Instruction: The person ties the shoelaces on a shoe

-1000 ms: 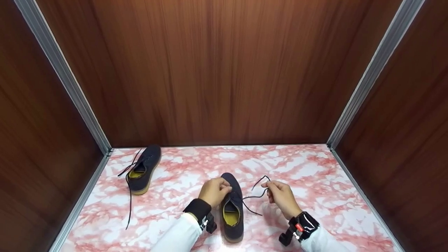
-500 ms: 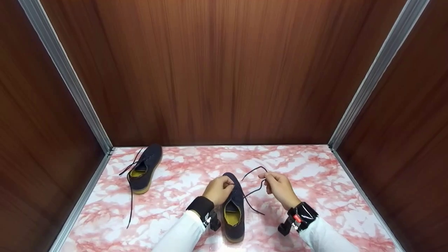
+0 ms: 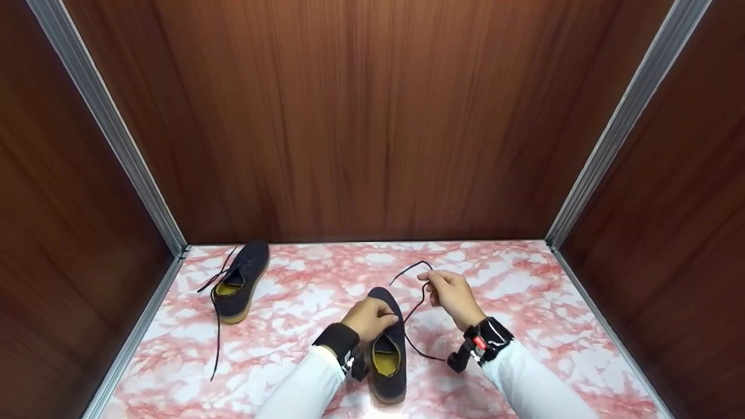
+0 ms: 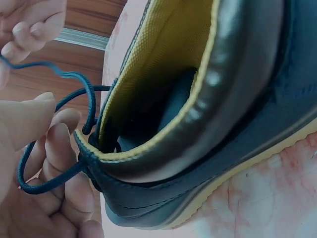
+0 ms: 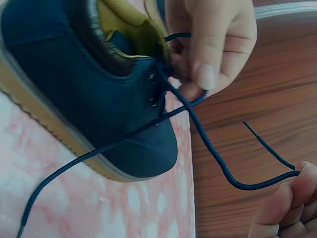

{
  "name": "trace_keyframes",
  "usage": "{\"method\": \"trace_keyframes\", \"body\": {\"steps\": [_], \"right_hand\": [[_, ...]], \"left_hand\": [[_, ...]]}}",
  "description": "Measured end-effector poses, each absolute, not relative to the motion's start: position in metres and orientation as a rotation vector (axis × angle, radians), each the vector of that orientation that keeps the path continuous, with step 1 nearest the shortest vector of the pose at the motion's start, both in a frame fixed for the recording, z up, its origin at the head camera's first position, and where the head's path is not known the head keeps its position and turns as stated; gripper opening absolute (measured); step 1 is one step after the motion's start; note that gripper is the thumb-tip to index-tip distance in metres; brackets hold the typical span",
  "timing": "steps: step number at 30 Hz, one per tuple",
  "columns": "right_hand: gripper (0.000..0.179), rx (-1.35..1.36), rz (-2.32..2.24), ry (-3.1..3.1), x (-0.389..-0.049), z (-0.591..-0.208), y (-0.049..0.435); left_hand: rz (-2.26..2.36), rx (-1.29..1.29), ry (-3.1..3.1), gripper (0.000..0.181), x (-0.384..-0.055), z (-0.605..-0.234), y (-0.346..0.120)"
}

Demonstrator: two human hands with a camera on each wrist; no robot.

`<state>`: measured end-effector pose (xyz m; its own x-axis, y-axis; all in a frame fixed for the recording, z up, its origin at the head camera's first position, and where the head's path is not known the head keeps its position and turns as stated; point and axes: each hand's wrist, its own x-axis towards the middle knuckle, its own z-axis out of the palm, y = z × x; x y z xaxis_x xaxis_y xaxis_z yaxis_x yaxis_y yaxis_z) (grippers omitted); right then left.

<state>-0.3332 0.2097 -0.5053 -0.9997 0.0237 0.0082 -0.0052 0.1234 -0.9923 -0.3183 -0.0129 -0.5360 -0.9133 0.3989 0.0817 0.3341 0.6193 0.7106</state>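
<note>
A pink-and-white marbled surface [image 3: 314, 302] fills the floor of a booth walled in reddish-brown wood-look panels. On its near part, a little right of the middle, stands the dark shoe [image 3: 397, 336] being worked on, sole down, heel near and toe far. That heading probably lets both hands reach the lacing from behind without the arms crossing.

The left hand [image 3: 368, 319] comes in from the shoe's left, over the eyelets. Its fingers are curled, thumb against finger, pinching a loop of the lace [image 5: 213, 151], presumably to keep the loop from slipping; whether they also press the upper is hard to tell. Beyond the shoe's right side, the right hand [image 3: 456, 295] is raised and slightly farther away. Its thumb and bent fingers are closed on another part of the lace, leaving a short free tip beyond them; the lift seems meant to keep this length clear of the shoe. The other lace end [image 3: 420, 352] trails loose to the right.

The shoe is navy and low-cut, with a mustard-yellow textured lining, a glossy dark band round the heel collar and a tan, ridged sole. The lace is round, blue and cord-like.

Farther off at the left stands its lookalike [image 3: 249, 279], untouched, toe angled far right, laces spilling leftward. Behind it rises the back panel [image 3: 372, 116], streaked with vertical grain.
</note>
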Motion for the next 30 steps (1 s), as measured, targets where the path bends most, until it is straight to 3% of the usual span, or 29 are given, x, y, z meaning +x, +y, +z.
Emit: {"method": "trace_keyframes", "body": {"steps": [7, 21, 30], "right_hand": [[0.031, -0.021, 2.094, -2.352, -0.338, -0.496, 0.204], [0.03, 0.058, 1.936, -2.486, -0.351, -0.481, 0.196], [0.037, 0.508, 1.713, -2.751, -0.356, -0.486, 0.198]], "left_hand": [[1.101, 0.593, 2.726, 0.033, -0.32, -0.534, -0.008], [1.099, 0.605, 2.722, 0.03, -0.321, -0.535, -0.002], [1.284, 0.61, 2.652, 0.017, -0.325, -0.54, -0.006]]}}
